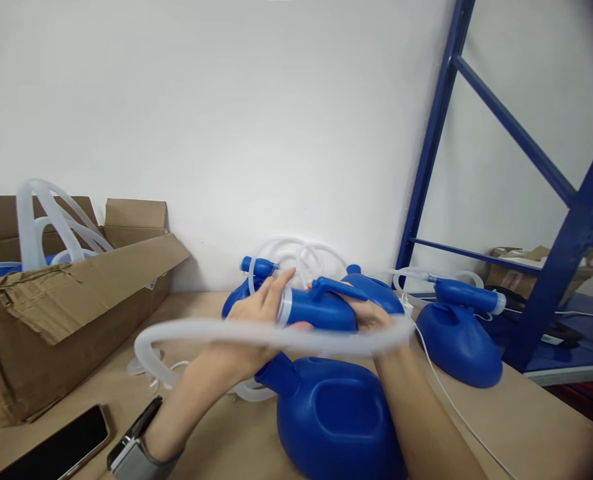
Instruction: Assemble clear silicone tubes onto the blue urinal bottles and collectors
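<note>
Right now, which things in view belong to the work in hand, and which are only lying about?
Seemingly in the work:
- blue cylinder, in the left hand and right hand
- blurred pale hose
- nearest blue jug

Seemingly just lying about:
- phone
- cardboard box on the rack

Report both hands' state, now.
Left hand: closed, holding the blue cylinder at its white collar.
Right hand: closed, holding the blue cylinder's other end.

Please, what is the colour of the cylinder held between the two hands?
The cylinder is blue, with a whitish ring; see head view.
</note>
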A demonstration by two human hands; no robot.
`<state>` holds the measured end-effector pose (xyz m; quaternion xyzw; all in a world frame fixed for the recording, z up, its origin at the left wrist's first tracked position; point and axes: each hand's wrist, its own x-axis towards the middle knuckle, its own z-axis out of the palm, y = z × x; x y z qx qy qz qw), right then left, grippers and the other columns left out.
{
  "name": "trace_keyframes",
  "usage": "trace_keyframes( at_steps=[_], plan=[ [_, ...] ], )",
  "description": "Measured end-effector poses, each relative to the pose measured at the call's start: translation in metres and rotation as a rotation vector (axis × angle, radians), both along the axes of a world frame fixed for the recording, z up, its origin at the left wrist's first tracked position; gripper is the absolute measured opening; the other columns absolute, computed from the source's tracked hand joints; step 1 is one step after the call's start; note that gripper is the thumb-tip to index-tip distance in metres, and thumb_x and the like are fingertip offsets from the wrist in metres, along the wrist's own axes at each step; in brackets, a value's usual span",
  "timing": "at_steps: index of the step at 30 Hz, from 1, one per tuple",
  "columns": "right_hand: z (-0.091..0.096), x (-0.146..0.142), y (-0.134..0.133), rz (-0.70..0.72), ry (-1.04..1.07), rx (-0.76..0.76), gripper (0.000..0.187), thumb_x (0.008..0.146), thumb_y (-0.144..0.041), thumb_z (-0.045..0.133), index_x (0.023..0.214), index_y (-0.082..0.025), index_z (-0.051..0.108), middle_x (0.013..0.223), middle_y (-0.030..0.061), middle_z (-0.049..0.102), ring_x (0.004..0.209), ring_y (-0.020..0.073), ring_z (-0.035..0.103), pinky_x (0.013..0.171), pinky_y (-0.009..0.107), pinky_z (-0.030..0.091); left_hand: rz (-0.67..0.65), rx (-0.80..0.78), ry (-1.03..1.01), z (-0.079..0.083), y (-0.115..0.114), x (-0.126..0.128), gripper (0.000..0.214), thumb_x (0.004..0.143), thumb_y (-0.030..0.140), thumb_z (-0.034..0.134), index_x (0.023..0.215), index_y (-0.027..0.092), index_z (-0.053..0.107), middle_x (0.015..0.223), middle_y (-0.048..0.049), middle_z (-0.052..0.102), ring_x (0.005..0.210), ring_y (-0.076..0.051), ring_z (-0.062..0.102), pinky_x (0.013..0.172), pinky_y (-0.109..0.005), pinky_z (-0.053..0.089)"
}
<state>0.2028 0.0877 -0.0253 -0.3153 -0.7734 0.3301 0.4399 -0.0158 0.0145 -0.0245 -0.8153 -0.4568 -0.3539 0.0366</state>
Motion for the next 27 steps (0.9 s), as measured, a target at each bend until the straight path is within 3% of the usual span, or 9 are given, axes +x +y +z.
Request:
trace_keyframes(
  at_steps=[3, 7, 10, 13, 15, 17, 21, 27],
  plan=[
    [0.008, -0.012, -0.004, 0.078, -0.004, -0.141, 0.058, 0.094, -0.068, 0.042, 0.107, -0.021, 0.074, 0.096, 0.0121, 0.077, 0.092, 0.0316, 0.074, 0.070, 0.045, 0.063, -0.030, -0.051, -0.130, 0.009, -0.002, -0.009, 0.071, 0.092, 0.065, 0.051, 0.150, 0.024, 0.042, 0.146, -0.0135, 0.056, 0.120, -0.032, 0.063, 0.093, -0.042, 0.055],
    [0.026, -0.012, -0.005, 0.069, 0.069, -0.098, 0.033, 0.090, -0.051, 0.062, 0.104, -0.025, 0.076, 0.119, 0.0080, 0.073, 0.115, 0.0299, 0.066, 0.097, 0.044, 0.055, -0.008, -0.126, -0.219, 0.016, -0.006, -0.016, 0.070, 0.086, 0.066, 0.061, 0.144, 0.027, 0.048, 0.139, -0.0106, 0.061, 0.106, -0.027, 0.066, 0.075, -0.034, 0.056],
    [0.031, -0.005, -0.001, -0.048, 0.242, -0.085, 0.035, 0.093, -0.049, 0.059, 0.111, -0.023, 0.073, 0.114, 0.0083, 0.073, 0.108, 0.0288, 0.068, 0.093, 0.044, 0.055, 0.005, -0.095, -0.290, 0.014, -0.003, -0.018, 0.070, 0.085, 0.064, 0.064, 0.141, 0.026, 0.049, 0.129, -0.0099, 0.065, 0.099, -0.025, 0.066, 0.073, -0.032, 0.055],
    [0.032, 0.000, -0.002, -0.011, 0.311, -0.024, 0.043, 0.100, -0.053, 0.046, 0.116, -0.022, 0.071, 0.104, 0.0079, 0.075, 0.108, 0.0271, 0.068, 0.101, 0.046, 0.049, -0.029, -0.060, -0.297, 0.011, 0.003, -0.019, 0.073, 0.088, 0.060, 0.064, 0.149, 0.029, 0.041, 0.134, -0.0094, 0.062, 0.108, -0.025, 0.064, 0.078, -0.033, 0.056],
    [0.033, -0.001, -0.007, 0.052, 0.218, 0.066, 0.050, 0.102, -0.057, 0.039, 0.121, -0.023, 0.070, 0.108, 0.0079, 0.074, 0.113, 0.0263, 0.066, 0.106, 0.045, 0.044, -0.035, -0.044, -0.241, 0.008, 0.006, -0.018, 0.074, 0.089, 0.059, 0.062, 0.154, 0.033, 0.036, 0.133, -0.0085, 0.062, 0.105, -0.024, 0.065, 0.079, -0.033, 0.055],
    [0.034, -0.005, -0.015, 0.050, 0.078, 0.164, 0.049, 0.100, -0.060, 0.044, 0.123, -0.024, 0.070, 0.116, 0.0079, 0.072, 0.114, 0.0261, 0.064, 0.105, 0.043, 0.045, -0.024, -0.038, -0.198, 0.005, 0.007, -0.015, 0.072, 0.089, 0.059, 0.062, 0.152, 0.034, 0.039, 0.128, -0.0081, 0.064, 0.099, -0.024, 0.066, 0.077, -0.034, 0.055],
    [0.037, -0.016, -0.026, -0.148, -0.100, 0.357, 0.040, 0.091, -0.054, 0.066, 0.117, -0.025, 0.073, 0.112, 0.0073, 0.073, 0.104, 0.0255, 0.066, 0.097, 0.039, 0.049, -0.049, -0.038, -0.245, 0.003, 0.007, -0.009, 0.059, 0.087, 0.052, 0.068, 0.137, 0.026, 0.053, 0.130, -0.0094, 0.065, 0.114, -0.027, 0.064, 0.091, -0.039, 0.054],
    [0.036, -0.016, -0.023, -0.020, -0.091, 0.347, 0.029, 0.096, -0.042, 0.061, 0.118, -0.027, 0.075, 0.118, 0.0049, 0.074, 0.107, 0.0252, 0.067, 0.096, 0.037, 0.049, -0.109, -0.154, -0.519, 0.006, 0.008, -0.007, 0.045, 0.080, 0.040, 0.078, 0.118, 0.025, 0.059, 0.125, -0.0068, 0.066, 0.121, -0.026, 0.060, 0.107, -0.046, 0.045]
  ],
)
